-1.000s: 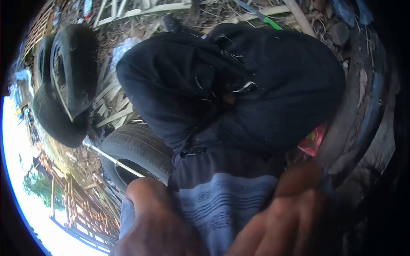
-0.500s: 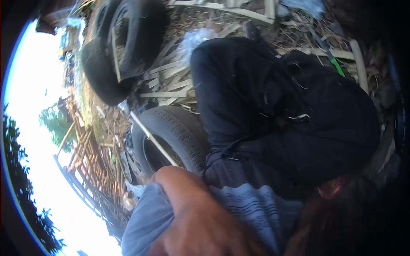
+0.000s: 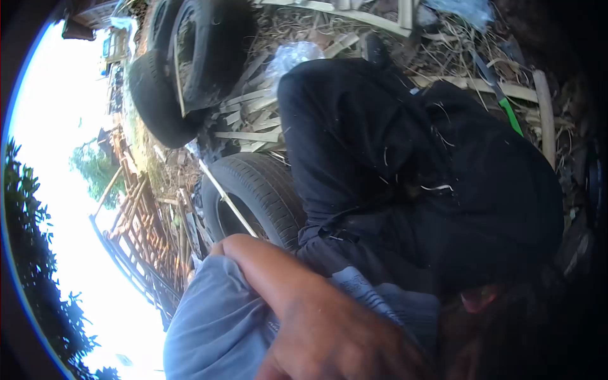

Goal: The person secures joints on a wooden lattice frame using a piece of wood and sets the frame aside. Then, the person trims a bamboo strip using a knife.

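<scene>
At the bottom, close to the camera, I see the back of my left hand (image 3: 335,339), with its elbow bent out to the left. Its fingers point down and to the right into dark shadow, so whether they hold anything is hidden. The hand lies in front of my grey shirt (image 3: 209,316). Of my right hand (image 3: 465,354) there is at most a dark, brownish, blurred shape at the lower right; its fingers do not show. Beside it is a small red patch (image 3: 478,299) that I cannot make out. Dark trousers (image 3: 380,126) cover my bent legs, with pale shavings on them.
A tyre (image 3: 272,190) lies left of my legs, with a thin pale stick (image 3: 227,197) across it. More tyres (image 3: 218,50) are farther off. A green-handled knife (image 3: 508,116) lies on the right among pale strips (image 3: 253,136). A pole stack (image 3: 142,228) stands at the left.
My left hand has shifted a little to the right and down, and its outline is sharper. The view has tilted slightly. The tyres and the knife keep their places on the ground.
</scene>
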`<act>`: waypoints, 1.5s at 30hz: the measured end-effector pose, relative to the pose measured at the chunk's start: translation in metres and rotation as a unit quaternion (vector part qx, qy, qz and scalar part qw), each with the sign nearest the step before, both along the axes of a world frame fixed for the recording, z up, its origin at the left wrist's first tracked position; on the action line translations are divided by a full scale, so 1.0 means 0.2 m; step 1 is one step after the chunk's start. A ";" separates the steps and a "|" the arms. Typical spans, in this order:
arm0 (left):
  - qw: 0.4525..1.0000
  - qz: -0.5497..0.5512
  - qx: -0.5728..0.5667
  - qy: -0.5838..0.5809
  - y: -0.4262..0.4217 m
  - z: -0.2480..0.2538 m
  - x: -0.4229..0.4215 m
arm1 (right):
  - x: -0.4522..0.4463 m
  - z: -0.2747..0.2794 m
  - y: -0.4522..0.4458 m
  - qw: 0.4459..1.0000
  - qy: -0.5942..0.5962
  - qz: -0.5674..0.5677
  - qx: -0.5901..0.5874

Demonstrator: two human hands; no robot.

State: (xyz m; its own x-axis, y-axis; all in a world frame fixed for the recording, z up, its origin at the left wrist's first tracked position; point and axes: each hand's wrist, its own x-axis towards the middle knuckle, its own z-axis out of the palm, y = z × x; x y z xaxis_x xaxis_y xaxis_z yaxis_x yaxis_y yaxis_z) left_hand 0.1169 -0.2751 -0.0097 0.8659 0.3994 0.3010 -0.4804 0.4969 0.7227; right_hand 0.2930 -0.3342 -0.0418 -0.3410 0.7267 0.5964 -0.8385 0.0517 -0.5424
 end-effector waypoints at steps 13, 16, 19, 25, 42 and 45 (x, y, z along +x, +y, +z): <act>0.578 0.264 0.450 0.627 0.04 -0.31 -0.77 | -0.11 -0.11 0.29 0.828 -0.551 -0.003 -0.107; 0.463 0.222 0.407 0.755 -0.13 -0.32 -0.87 | -0.06 -0.28 0.30 0.792 -0.574 0.001 -0.208; 0.481 0.247 0.387 0.747 -0.21 -0.41 -0.95 | -0.06 -0.37 0.34 0.788 -0.567 0.005 -0.238; 0.320 0.407 0.381 0.766 -0.19 -0.36 -1.18 | -0.06 -0.51 0.38 0.784 -0.546 -0.013 -0.294; 0.411 0.571 -0.243 0.667 -0.72 -0.35 -2.07 | -0.04 -0.60 0.37 0.774 -0.547 -0.090 -0.306; 0.448 0.605 -0.191 0.630 -0.56 -0.25 -2.10 | -0.04 -0.63 0.36 0.782 -0.527 -0.107 -0.315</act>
